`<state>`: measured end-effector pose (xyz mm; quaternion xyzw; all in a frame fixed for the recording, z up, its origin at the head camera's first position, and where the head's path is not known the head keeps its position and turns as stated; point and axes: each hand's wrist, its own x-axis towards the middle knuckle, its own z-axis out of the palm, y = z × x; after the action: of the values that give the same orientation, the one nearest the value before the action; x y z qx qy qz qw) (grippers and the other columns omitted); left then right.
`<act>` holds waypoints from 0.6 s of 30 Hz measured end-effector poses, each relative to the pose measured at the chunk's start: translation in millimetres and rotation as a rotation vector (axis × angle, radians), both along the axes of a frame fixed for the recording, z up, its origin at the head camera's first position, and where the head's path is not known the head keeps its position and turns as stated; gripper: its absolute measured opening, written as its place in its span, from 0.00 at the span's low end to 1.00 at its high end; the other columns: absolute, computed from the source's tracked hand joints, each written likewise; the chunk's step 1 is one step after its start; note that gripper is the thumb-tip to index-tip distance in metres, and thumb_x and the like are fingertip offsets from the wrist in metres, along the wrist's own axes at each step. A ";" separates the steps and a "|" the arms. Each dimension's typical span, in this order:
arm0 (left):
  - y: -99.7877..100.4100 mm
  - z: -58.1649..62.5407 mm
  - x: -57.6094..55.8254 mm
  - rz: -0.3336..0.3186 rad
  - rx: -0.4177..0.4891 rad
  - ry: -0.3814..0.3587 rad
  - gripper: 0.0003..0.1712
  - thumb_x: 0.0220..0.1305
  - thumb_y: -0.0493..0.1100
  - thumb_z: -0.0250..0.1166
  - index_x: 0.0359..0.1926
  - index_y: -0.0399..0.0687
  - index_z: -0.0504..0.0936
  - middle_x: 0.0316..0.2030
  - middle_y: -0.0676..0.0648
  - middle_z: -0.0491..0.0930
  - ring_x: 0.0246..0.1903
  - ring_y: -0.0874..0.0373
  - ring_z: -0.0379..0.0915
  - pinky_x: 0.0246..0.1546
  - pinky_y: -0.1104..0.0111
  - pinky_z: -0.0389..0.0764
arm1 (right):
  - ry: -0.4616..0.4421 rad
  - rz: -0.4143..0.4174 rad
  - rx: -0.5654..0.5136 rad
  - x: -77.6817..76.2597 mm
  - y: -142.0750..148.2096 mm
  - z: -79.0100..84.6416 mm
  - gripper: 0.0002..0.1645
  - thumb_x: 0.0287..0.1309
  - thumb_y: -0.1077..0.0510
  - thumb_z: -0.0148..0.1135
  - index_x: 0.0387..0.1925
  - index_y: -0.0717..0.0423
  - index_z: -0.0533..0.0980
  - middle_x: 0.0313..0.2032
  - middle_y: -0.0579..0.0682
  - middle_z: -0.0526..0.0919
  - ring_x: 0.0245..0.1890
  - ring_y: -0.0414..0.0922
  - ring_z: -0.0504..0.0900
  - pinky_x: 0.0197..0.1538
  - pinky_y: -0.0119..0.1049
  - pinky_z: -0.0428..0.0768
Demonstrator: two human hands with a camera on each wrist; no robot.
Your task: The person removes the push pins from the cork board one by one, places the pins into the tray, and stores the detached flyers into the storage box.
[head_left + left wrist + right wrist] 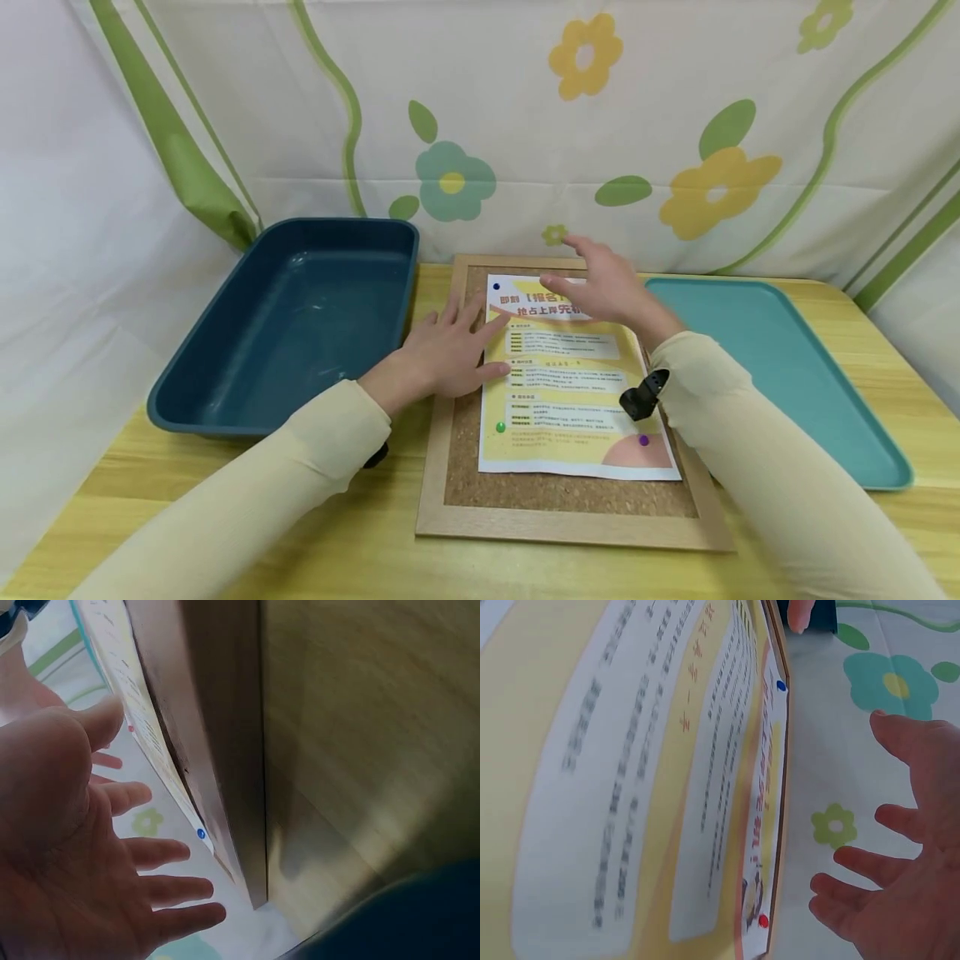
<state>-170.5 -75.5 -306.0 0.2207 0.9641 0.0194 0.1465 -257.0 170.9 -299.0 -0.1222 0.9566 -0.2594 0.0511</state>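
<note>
A printed poster (562, 417) lies on a cork board (577, 496) with a light wooden frame. Blue (497, 287), green (500, 427) and purple (643, 440) pushpins sit at three of its corners; a red pushpin (763, 921) at the fourth shows in the right wrist view. My left hand (453, 354), fingers spread and holding nothing, is over the board's left edge in the head view. Over the upper right of the poster hovers my right hand (607, 287), its fingers loosely extended with nothing between them. It hides part of the poster's heading in the head view.
To the left stands a deep dark blue bin (285, 317). A flat teal tray (810, 383) lies right of the board, partly behind the right arm. All rest on a wooden table (360, 542), and a flowered curtain (525, 108) hangs behind.
</note>
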 end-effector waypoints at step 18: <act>2.5 -2.6 -4.4 0.000 -0.011 -0.127 0.43 0.81 0.69 0.47 0.87 0.66 0.46 0.87 0.42 0.32 0.85 0.32 0.32 0.77 0.40 0.64 | -0.127 0.055 -0.173 -6.6 -33.0 -18.4 0.39 0.75 0.46 0.63 0.81 0.48 0.63 0.71 0.61 0.75 0.68 0.60 0.79 0.68 0.58 0.78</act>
<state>-174.9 -73.0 -308.6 0.2180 0.9530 0.0278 0.2084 -263.6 137.8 -317.4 -0.1356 0.9219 -0.3466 0.1077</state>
